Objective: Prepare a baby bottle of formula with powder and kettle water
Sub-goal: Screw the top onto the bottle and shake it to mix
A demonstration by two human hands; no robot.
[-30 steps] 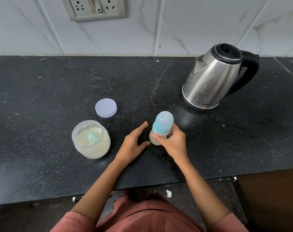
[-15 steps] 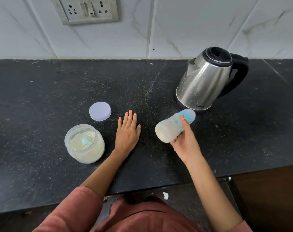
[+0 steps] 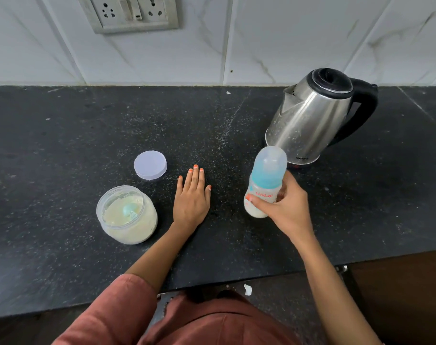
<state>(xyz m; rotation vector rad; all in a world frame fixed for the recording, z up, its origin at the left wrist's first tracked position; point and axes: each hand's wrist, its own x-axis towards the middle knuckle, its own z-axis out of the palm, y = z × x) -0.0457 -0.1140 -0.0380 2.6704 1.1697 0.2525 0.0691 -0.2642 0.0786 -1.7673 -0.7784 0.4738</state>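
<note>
Bottle: a capped baby bottle in front of the kettle, nearly upright, its top leaning a little right and away from the person. A clear dome cap sits over a teal collar, the body has red print, and the lower part holds a milky white fill. Whether its base touches the bench cannot be told.
Right grip: the right hand is wrapped round the lower body of the bottle, with the thumb across the near left side and the fingers curled behind.
Left grip: the left hand lies flat, palm down on the bench, fingers straight and close together, holding nothing. It is between the powder jar and the bottle, apart from both.
Powder jar: a clear round jar, open, standing just left of the left grip and filled with pale powder.
Scoop: teal, lying in the powder inside the jar.
Lid: a pale lilac disc, flat on the bench just behind the jar and not touching it.
Kettle: steel with a black lid and handle, standing at the back right, lid closed, handle to the right.
Bench: dark speckled stone scattered with pale specks.
Wall: white veined tiles, with a socket plate at the upper left.
Sleeve: rust red, on the left arm at the lower edge.
</note>
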